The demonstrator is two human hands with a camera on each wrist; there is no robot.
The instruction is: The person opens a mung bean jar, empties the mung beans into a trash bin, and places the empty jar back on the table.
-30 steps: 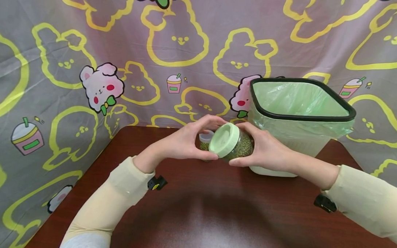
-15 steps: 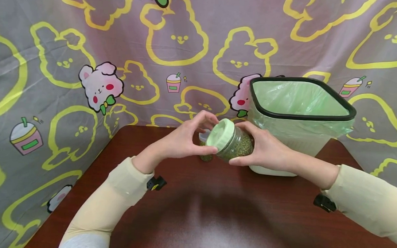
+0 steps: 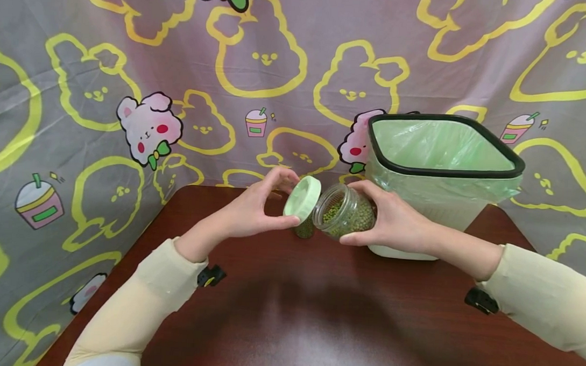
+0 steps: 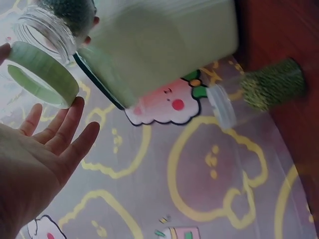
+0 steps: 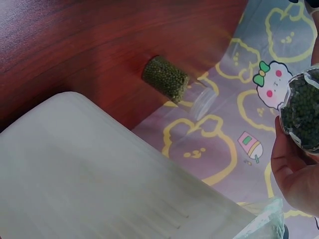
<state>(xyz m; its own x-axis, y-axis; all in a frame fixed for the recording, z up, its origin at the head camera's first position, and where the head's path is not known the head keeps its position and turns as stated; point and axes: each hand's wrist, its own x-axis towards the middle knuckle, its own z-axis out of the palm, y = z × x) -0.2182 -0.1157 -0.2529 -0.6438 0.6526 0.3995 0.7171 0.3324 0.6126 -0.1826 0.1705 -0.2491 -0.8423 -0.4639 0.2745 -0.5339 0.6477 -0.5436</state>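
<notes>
My left hand (image 3: pixel 253 206) pinches a pale green screw lid (image 3: pixel 303 198) between thumb and fingers, just left of the jar's mouth. In my right hand (image 3: pixel 393 216) is a clear jar (image 3: pixel 354 213) partly filled with green beans, gripped round its body and tilted with its uncovered mouth toward the lid. The left wrist view shows the lid (image 4: pixel 44 74) apart from the jar's threaded neck (image 4: pixel 42 32). Behind the lid, a smaller clear jar (image 5: pixel 167 79) of green beans stands on the table with a whitish cap (image 5: pixel 203 103); the head view shows only its lower part.
A pale bin (image 3: pixel 418 203) with a black rim and a green plastic liner stands at the back right, close behind my right hand. The dark red-brown table (image 3: pixel 317 313) reaches back to a patterned cloth (image 3: pixel 195 66) hanging behind and at the left.
The lid has come off the jar and moved left with my left hand, baring the jar's mouth. My right hand and the jar stay nearly in place.
</notes>
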